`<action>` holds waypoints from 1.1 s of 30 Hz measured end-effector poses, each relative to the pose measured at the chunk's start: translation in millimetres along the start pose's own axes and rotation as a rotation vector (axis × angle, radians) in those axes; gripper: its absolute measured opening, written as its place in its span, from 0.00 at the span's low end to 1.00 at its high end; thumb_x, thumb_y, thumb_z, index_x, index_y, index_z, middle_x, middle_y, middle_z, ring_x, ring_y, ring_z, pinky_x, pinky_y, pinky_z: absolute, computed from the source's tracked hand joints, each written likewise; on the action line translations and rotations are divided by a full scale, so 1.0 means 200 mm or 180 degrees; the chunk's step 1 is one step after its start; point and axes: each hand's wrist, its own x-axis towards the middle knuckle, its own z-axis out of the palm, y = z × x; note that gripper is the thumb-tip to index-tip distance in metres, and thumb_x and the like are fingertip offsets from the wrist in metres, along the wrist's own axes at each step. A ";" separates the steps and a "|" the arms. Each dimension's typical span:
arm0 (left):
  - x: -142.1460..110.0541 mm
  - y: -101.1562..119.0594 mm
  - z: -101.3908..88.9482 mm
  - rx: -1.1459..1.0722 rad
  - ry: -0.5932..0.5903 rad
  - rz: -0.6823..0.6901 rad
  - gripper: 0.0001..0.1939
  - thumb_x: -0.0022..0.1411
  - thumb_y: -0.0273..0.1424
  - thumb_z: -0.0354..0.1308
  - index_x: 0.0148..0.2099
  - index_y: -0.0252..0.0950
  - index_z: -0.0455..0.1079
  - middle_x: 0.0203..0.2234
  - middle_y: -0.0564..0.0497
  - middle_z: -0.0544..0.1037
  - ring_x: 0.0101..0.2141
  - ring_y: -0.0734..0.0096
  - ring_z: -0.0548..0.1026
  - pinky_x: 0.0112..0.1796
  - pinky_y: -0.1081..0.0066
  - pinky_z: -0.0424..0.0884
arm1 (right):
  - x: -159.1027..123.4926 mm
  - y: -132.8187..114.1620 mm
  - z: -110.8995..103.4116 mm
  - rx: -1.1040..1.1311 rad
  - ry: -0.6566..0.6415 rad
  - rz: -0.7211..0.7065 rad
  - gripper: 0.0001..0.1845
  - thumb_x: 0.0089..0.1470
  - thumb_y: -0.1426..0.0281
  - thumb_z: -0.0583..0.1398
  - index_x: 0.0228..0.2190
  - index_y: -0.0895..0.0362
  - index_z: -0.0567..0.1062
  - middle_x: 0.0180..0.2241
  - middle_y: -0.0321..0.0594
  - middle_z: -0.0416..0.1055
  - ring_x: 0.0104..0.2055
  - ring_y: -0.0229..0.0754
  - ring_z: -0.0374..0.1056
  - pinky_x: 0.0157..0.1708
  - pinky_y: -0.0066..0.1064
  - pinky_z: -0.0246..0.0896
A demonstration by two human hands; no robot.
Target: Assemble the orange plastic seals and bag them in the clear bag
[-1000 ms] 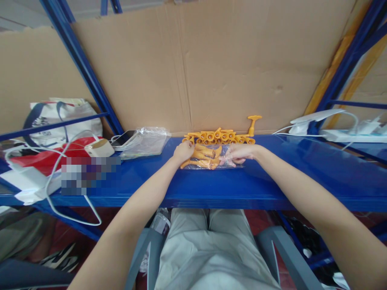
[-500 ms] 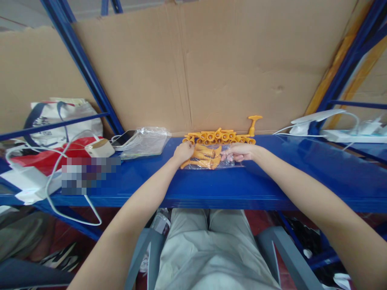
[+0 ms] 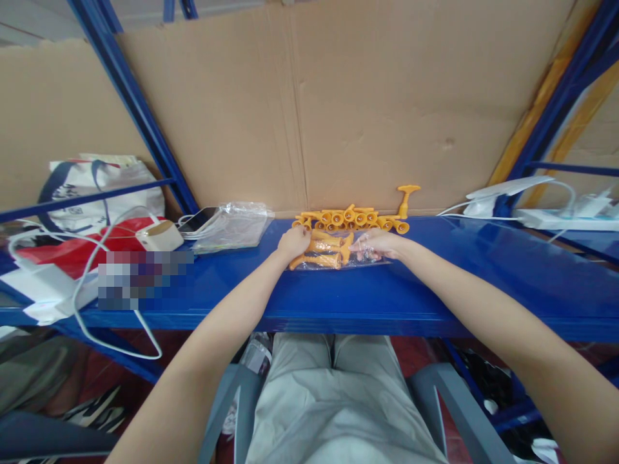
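Note:
A clear plastic bag (image 3: 363, 260) with several orange-yellow T-handled plastic pieces (image 3: 325, 260) lies flat in front of me. My left hand (image 3: 294, 242) is closed at the bag's upper left corner, its fingertips partly hidden. At the bag's right end, my right hand (image 3: 381, 243) has its fingers under or behind the shiny film. Its fingertips touch a T-shaped piece (image 3: 346, 248) at the right of the bagged ones. Just behind the bag, a row of similar pieces (image 3: 349, 216) lies stacked with hollow cone ends facing me. One more piece (image 3: 404, 200) stands upright at the row's right.
The blue shelf (image 3: 329, 303) is backed by a cardboard sheet (image 3: 377, 109). At left lie flat plastic bags (image 3: 235, 229), a phone (image 3: 200, 221), a white charger (image 3: 159, 237) with cables, and a red bag (image 3: 123, 240). A power strip (image 3: 563, 218) sits at right.
My right hand has shifted slightly left, deeper over the bag. The T-shaped piece at its fingertips has turned and lined up more with the others. My left hand stays in place.

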 end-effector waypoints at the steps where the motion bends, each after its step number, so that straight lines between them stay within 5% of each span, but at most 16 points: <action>1: 0.00 0.00 0.00 -0.0007 0.0005 0.0000 0.19 0.71 0.33 0.42 0.50 0.35 0.73 0.51 0.40 0.79 0.52 0.55 0.76 0.51 0.64 0.70 | 0.00 0.00 0.00 0.0010 0.0073 -0.0059 0.15 0.49 0.69 0.69 0.18 0.61 0.72 0.16 0.39 0.71 0.12 0.26 0.52 0.09 0.20 0.44; 13: -0.01 0.02 -0.01 -0.0003 -0.0071 -0.0008 0.18 0.71 0.33 0.42 0.51 0.35 0.72 0.52 0.39 0.77 0.53 0.56 0.76 0.52 0.63 0.70 | 0.03 0.01 -0.04 -0.0678 0.0583 -0.0339 0.13 0.53 0.70 0.62 0.19 0.60 0.73 0.10 0.33 0.62 0.12 0.29 0.50 0.12 0.22 0.45; 17: 0.00 0.02 0.00 -0.0061 -0.0046 0.0013 0.18 0.71 0.32 0.42 0.51 0.34 0.72 0.52 0.39 0.77 0.53 0.56 0.76 0.52 0.63 0.70 | 0.03 0.02 -0.24 -0.1616 0.1544 -0.0370 0.13 0.55 0.69 0.59 0.23 0.61 0.78 0.18 0.42 0.73 0.17 0.34 0.62 0.19 0.24 0.59; 21: 0.00 0.02 0.00 -0.0114 -0.0001 -0.0036 0.17 0.71 0.31 0.44 0.50 0.34 0.72 0.52 0.39 0.76 0.53 0.56 0.76 0.52 0.63 0.71 | 0.04 0.08 -0.42 -0.2439 0.2558 0.0110 0.11 0.55 0.70 0.59 0.36 0.60 0.83 0.36 0.51 0.80 0.43 0.50 0.76 0.40 0.31 0.69; 27: 0.00 0.02 0.00 -0.0088 0.0064 -0.0103 0.18 0.70 0.31 0.43 0.51 0.33 0.72 0.51 0.37 0.77 0.53 0.53 0.76 0.52 0.61 0.70 | 0.08 0.24 -0.49 -0.2648 0.2097 0.0591 0.19 0.54 0.61 0.62 0.45 0.57 0.80 0.44 0.51 0.79 0.51 0.55 0.74 0.47 0.41 0.69; 33: 0.00 0.03 0.01 -0.0053 0.0082 -0.0186 0.19 0.71 0.32 0.42 0.53 0.32 0.71 0.54 0.36 0.76 0.53 0.53 0.76 0.52 0.61 0.70 | 0.09 0.24 -0.46 -0.2709 0.2002 0.0915 0.26 0.55 0.52 0.60 0.46 0.58 0.79 0.50 0.55 0.75 0.57 0.60 0.69 0.55 0.55 0.61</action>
